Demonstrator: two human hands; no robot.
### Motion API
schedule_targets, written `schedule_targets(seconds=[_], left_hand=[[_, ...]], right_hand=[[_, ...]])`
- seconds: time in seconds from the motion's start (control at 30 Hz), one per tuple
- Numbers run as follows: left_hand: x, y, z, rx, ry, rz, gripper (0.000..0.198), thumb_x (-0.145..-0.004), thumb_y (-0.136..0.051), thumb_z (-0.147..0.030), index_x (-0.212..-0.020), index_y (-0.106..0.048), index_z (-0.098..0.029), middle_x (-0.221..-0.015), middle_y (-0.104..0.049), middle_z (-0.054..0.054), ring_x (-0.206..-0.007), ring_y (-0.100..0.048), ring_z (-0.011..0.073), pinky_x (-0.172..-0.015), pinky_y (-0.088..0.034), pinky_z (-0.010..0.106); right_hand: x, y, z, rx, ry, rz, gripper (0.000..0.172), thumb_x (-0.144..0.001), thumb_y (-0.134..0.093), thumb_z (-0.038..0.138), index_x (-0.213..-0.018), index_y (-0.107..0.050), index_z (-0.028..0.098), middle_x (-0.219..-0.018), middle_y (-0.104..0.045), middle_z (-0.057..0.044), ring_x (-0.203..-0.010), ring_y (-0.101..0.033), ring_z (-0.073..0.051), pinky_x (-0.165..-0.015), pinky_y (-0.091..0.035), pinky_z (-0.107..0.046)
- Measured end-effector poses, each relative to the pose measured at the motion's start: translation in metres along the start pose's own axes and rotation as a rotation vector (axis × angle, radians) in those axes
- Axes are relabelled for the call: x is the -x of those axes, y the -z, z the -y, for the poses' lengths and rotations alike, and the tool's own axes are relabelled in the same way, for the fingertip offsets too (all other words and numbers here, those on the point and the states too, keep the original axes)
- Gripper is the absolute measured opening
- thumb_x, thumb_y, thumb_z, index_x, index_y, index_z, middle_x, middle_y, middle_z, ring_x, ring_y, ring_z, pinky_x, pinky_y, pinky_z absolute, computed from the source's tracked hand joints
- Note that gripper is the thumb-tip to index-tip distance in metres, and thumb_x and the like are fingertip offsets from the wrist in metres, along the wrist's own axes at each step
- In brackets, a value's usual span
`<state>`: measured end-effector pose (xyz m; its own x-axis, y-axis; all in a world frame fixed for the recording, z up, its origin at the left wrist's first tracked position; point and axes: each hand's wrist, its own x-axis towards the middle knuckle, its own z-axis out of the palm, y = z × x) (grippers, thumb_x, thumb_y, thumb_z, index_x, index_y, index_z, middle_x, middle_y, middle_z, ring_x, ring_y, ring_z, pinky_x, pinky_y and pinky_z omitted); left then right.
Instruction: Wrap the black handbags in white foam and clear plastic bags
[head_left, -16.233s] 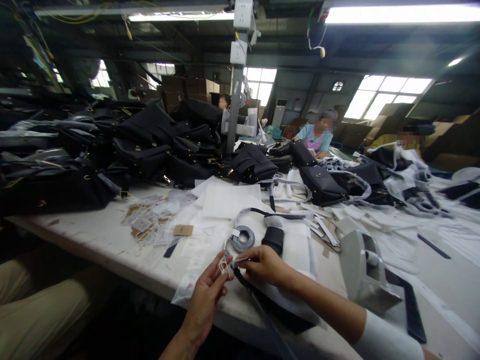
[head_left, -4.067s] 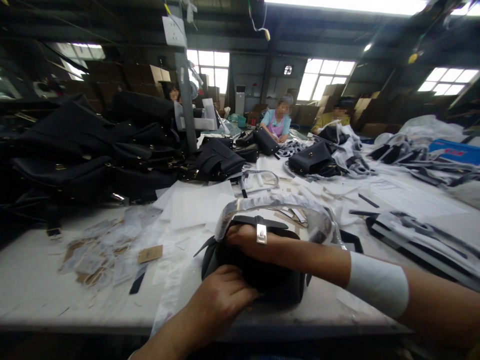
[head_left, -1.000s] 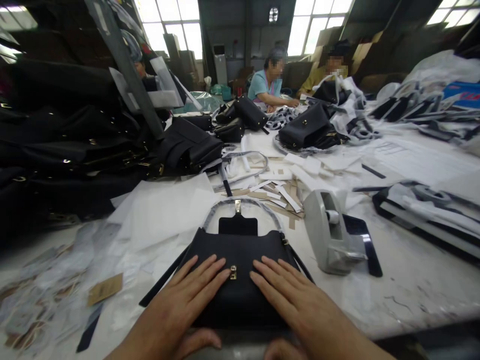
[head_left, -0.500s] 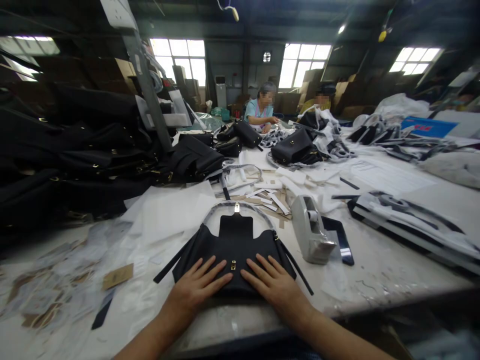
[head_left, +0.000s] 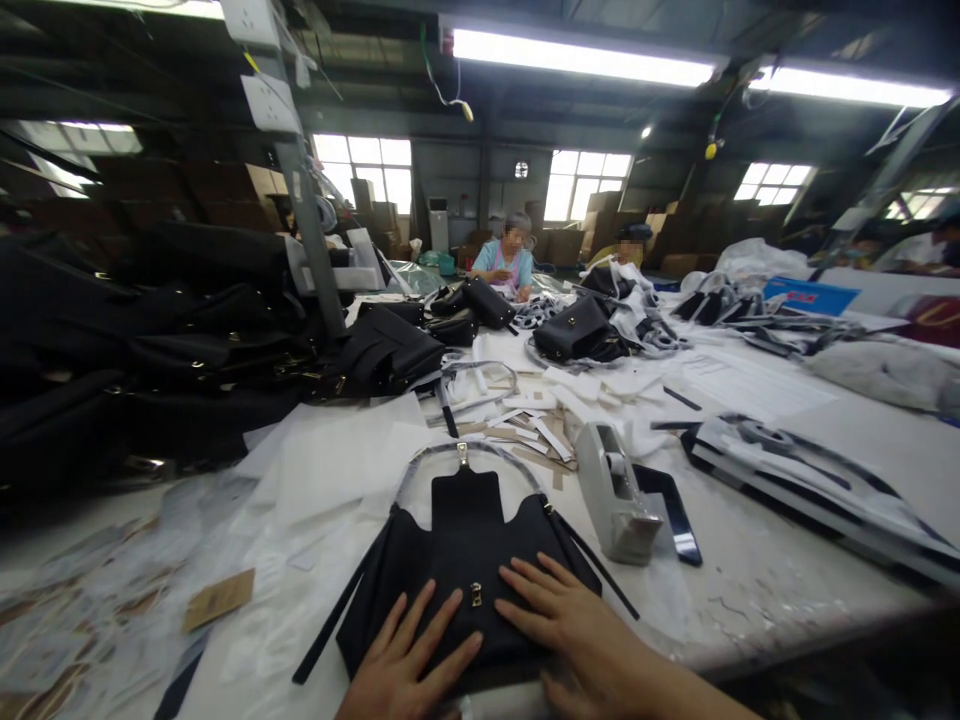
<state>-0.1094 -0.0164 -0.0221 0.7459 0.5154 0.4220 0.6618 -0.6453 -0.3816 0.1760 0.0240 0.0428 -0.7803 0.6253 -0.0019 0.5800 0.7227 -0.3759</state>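
A black handbag [head_left: 465, 530] lies flat on the table right in front of me, its flap pointing away. On its front sits a small gold clasp [head_left: 475, 595], and a gold fitting [head_left: 462, 454] shows at the flap's tip. The handle [head_left: 517, 462], in clear wrapping, arches behind the bag, and thin black straps stick out at both sides. My left hand [head_left: 409, 665] rests on the bag's lower left with fingers spread. Across the lower right lies my right hand [head_left: 570, 625], fingers stretched out, its thumb low by the bag's bottom edge.
Right of the bag stand a grey tape dispenser [head_left: 616, 500] and a phone [head_left: 675, 515]. Black bags [head_left: 187, 330] are heaped at left, near white sheets [head_left: 337, 455] and a brown tag [head_left: 219, 598]. Wrapped straps [head_left: 810, 480] lie right. A co-worker [head_left: 504, 262] sits across the table.
The view has tilted upward, so the bag and table sit lower in the picture. Both hands stay on the bag; the right hand has turned, with its thumb now at the bottom edge.
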Motion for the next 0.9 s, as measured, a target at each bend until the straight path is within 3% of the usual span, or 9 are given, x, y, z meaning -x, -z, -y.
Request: schedule_targets(seconds=[0.07, 0.13, 0.23, 0.3, 0.47, 0.63, 0.8, 0.9], left_hand=[[0.000, -0.003, 0.002, -0.052, -0.026, -0.045, 0.070, -0.083, -0.064, -0.055, -0.146, -0.041, -0.035, -0.138, -0.059, 0.006, -0.121, -0.057, 0.0322, -0.091, -0.052, 0.042], [0.001, -0.006, 0.004, -0.072, -0.022, -0.081, 0.067, -0.085, -0.063, -0.054, -0.145, -0.041, -0.035, -0.136, -0.061, 0.005, -0.119, -0.058, 0.0304, -0.093, -0.051, 0.040], [0.001, -0.008, 0.006, -0.025, 0.000, -0.126, 0.058, -0.089, -0.058, -0.053, -0.143, -0.044, -0.036, -0.133, -0.063, 0.003, -0.119, -0.059, 0.0252, -0.097, -0.050, 0.036], [-0.004, -0.006, 0.005, 0.027, 0.045, -0.094, 0.051, -0.091, -0.056, -0.051, -0.139, -0.051, -0.035, -0.131, -0.065, 0.000, -0.118, -0.061, 0.0214, -0.094, -0.052, 0.032], [-0.031, -0.005, 0.000, 0.105, 0.272, -0.071, 0.022, -0.093, -0.055, -0.033, -0.111, -0.067, -0.028, -0.113, -0.074, -0.002, -0.106, -0.069, 0.0167, -0.088, -0.057, 0.028], [-0.038, -0.009, -0.006, 0.167, 0.163, -0.095, 0.028, -0.095, -0.048, -0.017, -0.115, -0.065, -0.025, -0.123, -0.070, 0.000, -0.120, -0.061, 0.0125, -0.106, -0.044, 0.027], [-0.029, -0.010, -0.014, 0.012, 0.115, -0.058, 0.043, -0.094, -0.050, -0.053, -0.129, -0.059, -0.030, -0.135, -0.062, 0.004, -0.130, -0.052, 0.0196, -0.113, -0.035, 0.038], [-0.031, -0.014, -0.016, -0.092, 0.105, -0.100, 0.046, -0.094, -0.047, -0.057, -0.133, -0.056, -0.035, -0.132, -0.064, 0.003, -0.126, -0.055, 0.0186, -0.116, -0.028, 0.040]], right_hand=[[-0.011, -0.003, 0.008, -0.044, -0.059, -0.057, 0.049, -0.089, -0.058, 0.038, -0.136, -0.057, 0.026, -0.145, -0.051, -0.008, -0.135, -0.046, -0.028, -0.115, -0.034, -0.048], [-0.023, -0.014, 0.010, -0.028, -0.071, -0.127, 0.039, -0.097, -0.047, 0.035, -0.132, -0.061, 0.024, -0.139, -0.058, -0.006, -0.133, -0.049, -0.025, -0.114, -0.037, -0.043], [-0.033, -0.033, 0.006, 0.073, -0.010, -0.206, 0.047, -0.100, -0.042, 0.027, -0.146, -0.043, 0.021, -0.150, -0.045, -0.005, -0.141, -0.037, -0.024, -0.118, -0.030, -0.047], [-0.034, -0.043, 0.001, 0.141, 0.012, -0.248, 0.051, -0.100, -0.041, 0.024, -0.150, -0.036, 0.021, -0.154, -0.039, -0.004, -0.143, -0.033, -0.025, -0.119, -0.027, -0.049], [-0.034, -0.053, -0.009, 0.253, 0.054, -0.304, 0.049, -0.098, -0.042, 0.024, -0.147, -0.041, 0.018, -0.151, -0.042, -0.004, -0.138, -0.042, -0.026, -0.114, -0.038, -0.045], [-0.036, -0.064, -0.018, 0.317, 0.139, -0.417, 0.047, -0.096, -0.046, 0.025, -0.142, -0.047, 0.012, -0.147, -0.048, -0.009, -0.133, -0.048, -0.027, -0.109, -0.044, -0.043], [-0.040, -0.082, -0.032, 0.362, 0.240, -0.605, 0.045, -0.093, -0.051, 0.021, -0.137, -0.052, 0.011, -0.141, -0.055, -0.009, -0.129, -0.052, -0.024, -0.111, -0.041, -0.037], [-0.045, -0.090, -0.043, 0.376, 0.282, -0.660, 0.041, -0.092, -0.052, 0.020, -0.132, -0.057, 0.012, -0.137, -0.060, -0.007, -0.125, -0.056, -0.022, -0.111, -0.040, -0.034]])
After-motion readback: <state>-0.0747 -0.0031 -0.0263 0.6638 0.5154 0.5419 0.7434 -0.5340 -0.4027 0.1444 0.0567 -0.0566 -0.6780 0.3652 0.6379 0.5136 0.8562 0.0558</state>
